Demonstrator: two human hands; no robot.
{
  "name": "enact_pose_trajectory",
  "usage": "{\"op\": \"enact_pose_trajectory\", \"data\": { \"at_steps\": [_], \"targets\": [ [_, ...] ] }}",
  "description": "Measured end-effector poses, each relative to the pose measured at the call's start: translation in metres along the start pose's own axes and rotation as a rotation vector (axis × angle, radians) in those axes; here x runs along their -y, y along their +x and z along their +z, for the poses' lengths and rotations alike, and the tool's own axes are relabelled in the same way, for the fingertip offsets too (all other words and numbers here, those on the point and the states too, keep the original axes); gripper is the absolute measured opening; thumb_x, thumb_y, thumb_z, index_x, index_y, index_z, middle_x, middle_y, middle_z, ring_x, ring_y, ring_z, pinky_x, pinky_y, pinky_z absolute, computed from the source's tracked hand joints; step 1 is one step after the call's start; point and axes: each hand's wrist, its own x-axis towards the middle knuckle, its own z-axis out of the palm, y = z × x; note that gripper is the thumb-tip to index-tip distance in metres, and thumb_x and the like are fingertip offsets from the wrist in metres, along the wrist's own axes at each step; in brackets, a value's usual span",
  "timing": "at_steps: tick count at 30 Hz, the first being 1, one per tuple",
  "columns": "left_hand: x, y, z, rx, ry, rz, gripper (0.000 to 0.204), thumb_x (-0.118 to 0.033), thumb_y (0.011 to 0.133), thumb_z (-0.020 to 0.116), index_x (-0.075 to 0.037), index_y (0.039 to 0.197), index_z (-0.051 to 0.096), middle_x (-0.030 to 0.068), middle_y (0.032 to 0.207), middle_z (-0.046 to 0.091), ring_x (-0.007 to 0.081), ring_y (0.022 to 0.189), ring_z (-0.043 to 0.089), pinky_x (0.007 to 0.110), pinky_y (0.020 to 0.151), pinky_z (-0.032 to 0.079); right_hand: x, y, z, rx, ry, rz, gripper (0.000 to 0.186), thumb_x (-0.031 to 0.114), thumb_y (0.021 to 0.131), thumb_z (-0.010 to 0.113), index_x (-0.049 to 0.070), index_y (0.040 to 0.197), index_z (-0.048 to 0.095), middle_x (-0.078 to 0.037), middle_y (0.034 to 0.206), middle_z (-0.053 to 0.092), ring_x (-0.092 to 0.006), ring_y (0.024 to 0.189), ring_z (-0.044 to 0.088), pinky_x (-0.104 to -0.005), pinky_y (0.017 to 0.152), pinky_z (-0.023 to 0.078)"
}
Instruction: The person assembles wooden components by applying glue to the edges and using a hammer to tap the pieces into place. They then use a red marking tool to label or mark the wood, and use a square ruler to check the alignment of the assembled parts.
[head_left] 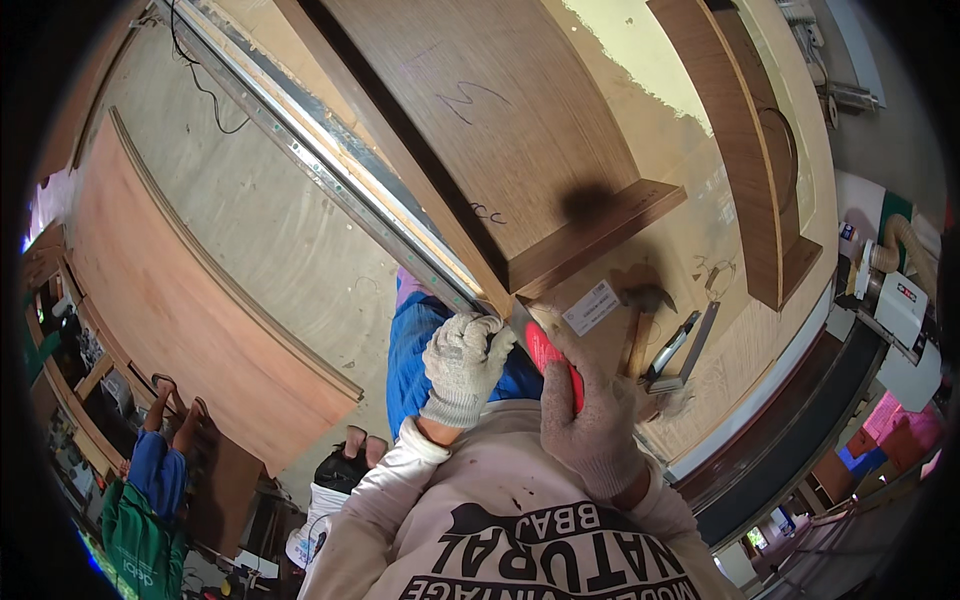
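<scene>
My right hand (590, 425), in a grey-white work glove, is closed around the red handle (545, 350) of a tool with a flat grey metal blade (520, 320). That blade meets the near corner of a brown wood-grain cabinet frame (598, 235). My left hand (465, 362), also gloved, is curled with its fingers bent just left of the same corner. Whatever lies inside those fingers is hidden. Pen marks show on the frame's broad inner panel (490, 110). A white label (592, 308) lies on the board beside the blade.
To the right lie a hammer (637, 340), a utility knife (672, 345) and a metal square (700, 345). Another brown frame (765, 180) stands beyond them. A metal-edged rail (330, 180) runs along the left side. A large plywood sheet (190, 270) and another person's legs (170, 420) are farther left.
</scene>
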Motion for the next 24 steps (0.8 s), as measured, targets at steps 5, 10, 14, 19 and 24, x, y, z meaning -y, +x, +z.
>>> {"op": "enact_pose_trajectory", "data": {
  "at_steps": [5, 10, 14, 19, 24],
  "targets": [
    [0.0048, 0.0000, 0.0059, -0.038, 0.016, 0.037, 0.025, -0.021, 0.079, 0.083, -0.012, 0.095, 0.066, 0.0079, 0.085, 0.065, 0.0305, 0.079, 0.067, 0.042, 0.066, 0.053, 0.0031, 0.0033, 0.0011, 0.009, 0.019, -0.013, 0.030, 0.006, 0.092, 0.066, -0.002, 0.121, 0.063, -0.026, 0.107, 0.072, -0.0400, 0.094, 0.074, -0.0448, 0.083, 0.060],
    [0.0058, -0.0005, 0.0069, -0.013, 0.025, 0.030, 0.025, -0.019, 0.078, 0.082, -0.014, 0.097, 0.066, 0.0072, 0.085, 0.064, 0.0302, 0.079, 0.066, 0.043, 0.066, 0.053, 0.0027, 0.0034, 0.0009, 0.041, -0.038, 0.022, 0.030, 0.006, 0.093, 0.065, -0.002, 0.121, 0.062, -0.027, 0.106, 0.072, -0.0397, 0.093, 0.074, -0.0447, 0.081, 0.060],
    [0.0047, -0.0003, 0.0050, -0.008, 0.037, 0.032, 0.025, -0.019, 0.079, 0.082, -0.014, 0.098, 0.067, 0.0074, 0.088, 0.065, 0.0305, 0.080, 0.067, 0.043, 0.067, 0.053, 0.0045, 0.0081, 0.0004, 0.047, -0.007, 0.039, 0.029, 0.007, 0.094, 0.064, -0.003, 0.122, 0.061, -0.027, 0.102, 0.072, -0.0401, 0.089, 0.074, -0.0449, 0.077, 0.059],
    [0.0059, -0.0014, 0.0057, -0.008, 0.031, 0.035, 0.025, -0.019, 0.079, 0.081, -0.013, 0.099, 0.068, 0.0079, 0.090, 0.067, 0.0309, 0.081, 0.068, 0.043, 0.068, 0.054, 0.0070, 0.0102, -0.0007, 0.073, 0.001, 0.076, 0.028, 0.009, 0.096, 0.063, -0.003, 0.122, 0.061, -0.027, 0.096, 0.073, -0.0407, 0.087, 0.074, -0.0453, 0.076, 0.059],
    [0.0031, 0.0001, 0.0023, 0.005, 0.037, 0.025, 0.024, -0.017, 0.080, 0.080, -0.012, 0.099, 0.069, 0.0081, 0.091, 0.069, 0.0311, 0.082, 0.069, 0.043, 0.069, 0.055, 0.0070, 0.0103, -0.0004, 0.098, -0.006, 0.121, 0.028, 0.011, 0.097, 0.063, -0.002, 0.122, 0.062, -0.027, 0.096, 0.073, -0.0413, 0.087, 0.074, -0.0452, 0.076, 0.059]
  ]
}}
